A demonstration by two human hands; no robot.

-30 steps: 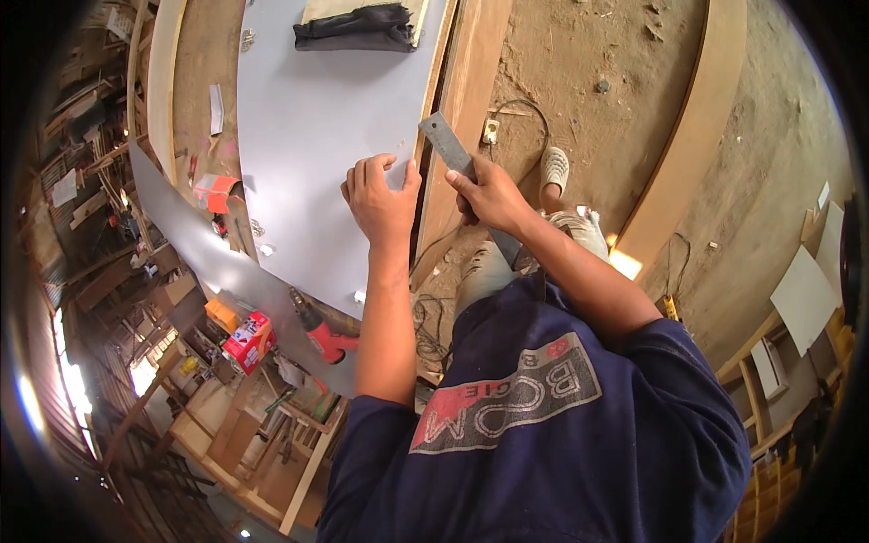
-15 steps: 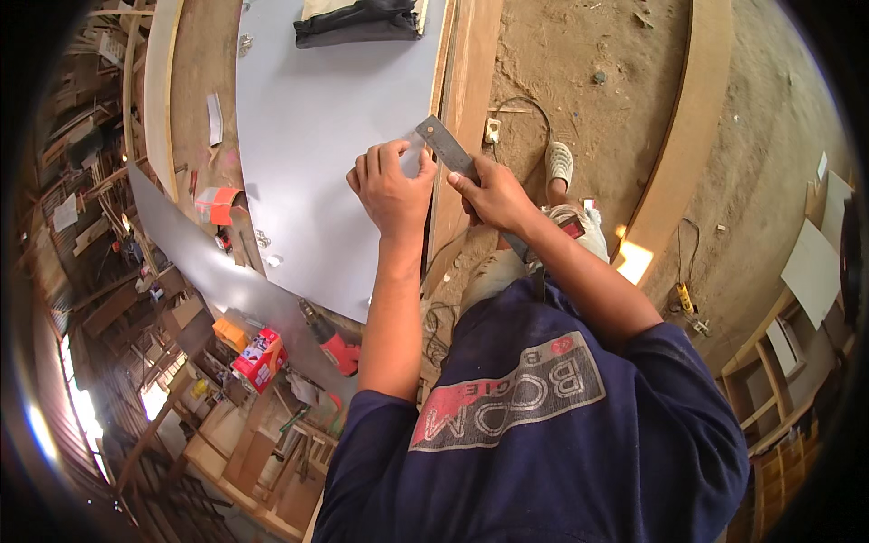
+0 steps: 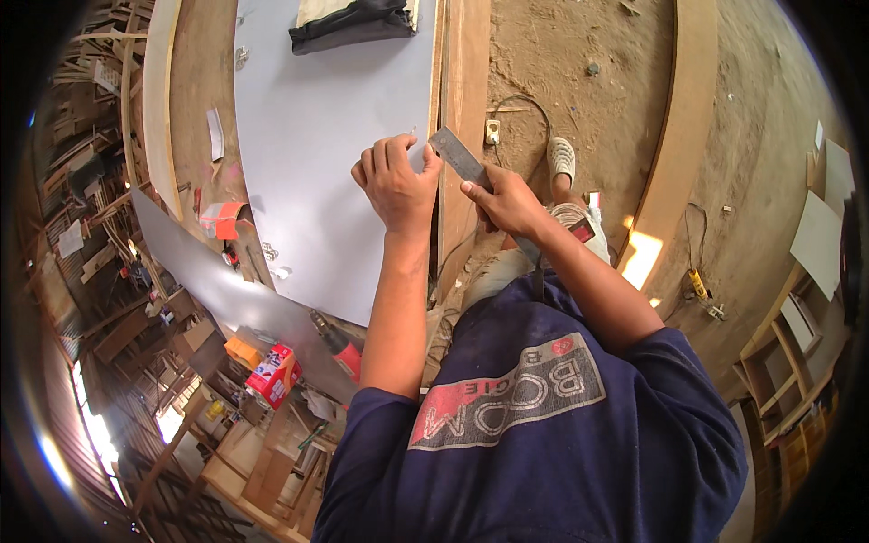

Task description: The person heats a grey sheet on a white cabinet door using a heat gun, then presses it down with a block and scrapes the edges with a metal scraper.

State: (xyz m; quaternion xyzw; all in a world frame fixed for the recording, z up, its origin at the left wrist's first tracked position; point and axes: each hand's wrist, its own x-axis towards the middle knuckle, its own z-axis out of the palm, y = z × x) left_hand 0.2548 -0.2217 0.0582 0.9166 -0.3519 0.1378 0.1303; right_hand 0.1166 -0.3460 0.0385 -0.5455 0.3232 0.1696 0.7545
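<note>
Red box, dark bag, white socket, curved plank

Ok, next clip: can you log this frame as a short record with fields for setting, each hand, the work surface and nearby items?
Setting: workshop with a dirt floor and curved wooden boards
Left hand: fingers curled, resting at the edge of the large pale grey flat sheet
Right hand: gripping a flat grey metal file, blade angled toward the sheet's edge
Sheet: lies flat, with a dark folded cloth at its far end
Nearby: red power drill, red and white carton, white socket block with cable
</note>
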